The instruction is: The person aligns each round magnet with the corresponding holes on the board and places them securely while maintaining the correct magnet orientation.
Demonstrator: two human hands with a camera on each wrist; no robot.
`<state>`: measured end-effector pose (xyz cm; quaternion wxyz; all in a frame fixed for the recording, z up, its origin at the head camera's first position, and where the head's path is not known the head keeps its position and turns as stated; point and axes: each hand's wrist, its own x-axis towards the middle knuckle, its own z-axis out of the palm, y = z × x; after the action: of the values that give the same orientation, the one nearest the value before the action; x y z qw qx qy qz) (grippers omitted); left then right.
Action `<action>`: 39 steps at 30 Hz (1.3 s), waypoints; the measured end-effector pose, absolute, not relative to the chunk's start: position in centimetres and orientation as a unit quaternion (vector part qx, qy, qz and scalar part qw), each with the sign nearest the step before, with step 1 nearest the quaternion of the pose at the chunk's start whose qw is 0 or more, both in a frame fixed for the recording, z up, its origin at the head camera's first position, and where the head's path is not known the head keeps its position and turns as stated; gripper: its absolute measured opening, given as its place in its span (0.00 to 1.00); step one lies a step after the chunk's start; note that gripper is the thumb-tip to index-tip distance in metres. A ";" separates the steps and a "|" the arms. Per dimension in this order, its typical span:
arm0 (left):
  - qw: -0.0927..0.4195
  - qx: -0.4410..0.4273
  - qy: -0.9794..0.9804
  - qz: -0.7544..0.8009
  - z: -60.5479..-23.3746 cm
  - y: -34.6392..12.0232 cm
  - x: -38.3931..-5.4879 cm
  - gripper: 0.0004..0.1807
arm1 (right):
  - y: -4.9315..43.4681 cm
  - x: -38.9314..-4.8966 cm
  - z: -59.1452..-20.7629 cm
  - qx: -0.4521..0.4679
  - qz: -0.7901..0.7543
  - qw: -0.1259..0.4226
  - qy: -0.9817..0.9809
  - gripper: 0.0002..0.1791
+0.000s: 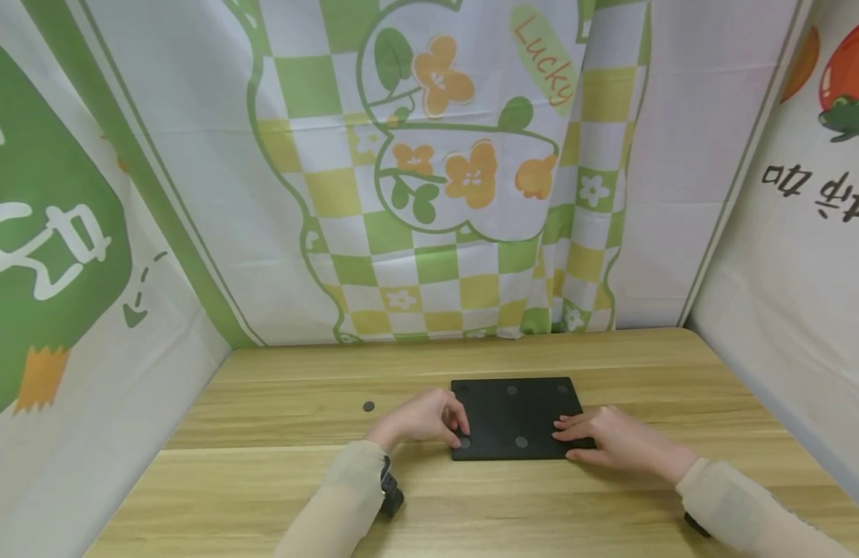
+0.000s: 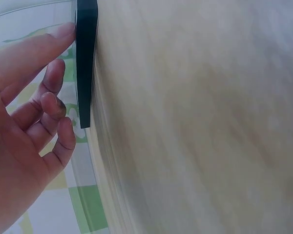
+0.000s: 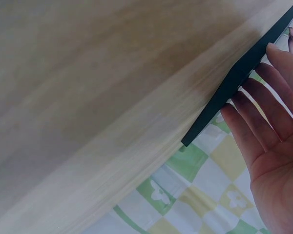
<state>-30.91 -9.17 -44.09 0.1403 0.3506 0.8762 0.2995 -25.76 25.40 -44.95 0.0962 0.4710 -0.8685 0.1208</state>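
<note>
A flat black rectangular board (image 1: 495,415) lies on the wooden table, with several small dark grey discs on its top. At its near left corner, my left hand (image 1: 429,417) has its thumb on or beside a grey disc (image 1: 465,443). In the left wrist view, the thumb of the left hand (image 2: 19,122) touches the board (image 2: 86,63), while the other fingers bend loosely above it. My right hand (image 1: 613,438) rests on the board's right side. Its fingertips touch the top and its thumb lies by the near edge, hiding that corner.
One loose dark disc (image 1: 369,406) lies on the table (image 1: 283,480), left of the board. A patterned curtain (image 1: 457,294) hangs behind the table's far edge. Printed cloth walls stand on both sides. A black wrist device (image 1: 391,492) is strapped at the left sleeve.
</note>
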 end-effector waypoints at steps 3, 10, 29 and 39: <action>0.137 0.347 0.879 0.298 -44.1 -9.4 -30.9 0.10 | 25.4 -25.8 -45.0 0.473 0.123 0.099 -0.867 0.16; 0.130 0.344 0.881 0.298 -44.0 -9.7 -30.9 0.10 | 25.4 -25.8 -45.0 0.475 0.125 0.100 -0.866 0.16; 0.041 0.298 0.889 0.345 -43.5 -12.4 -31.2 0.04 | 25.4 -25.8 -45.0 0.479 0.124 0.109 -0.862 0.16; -0.015 0.272 0.891 0.362 -43.7 -13.9 -31.4 0.04 | 25.4 -25.8 -45.0 0.475 0.121 0.104 -0.866 0.16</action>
<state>-31.43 -13.93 -43.69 -0.0147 0.2721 0.8914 0.3622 -25.77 25.36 -44.96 0.1043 0.4746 -0.8655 0.1214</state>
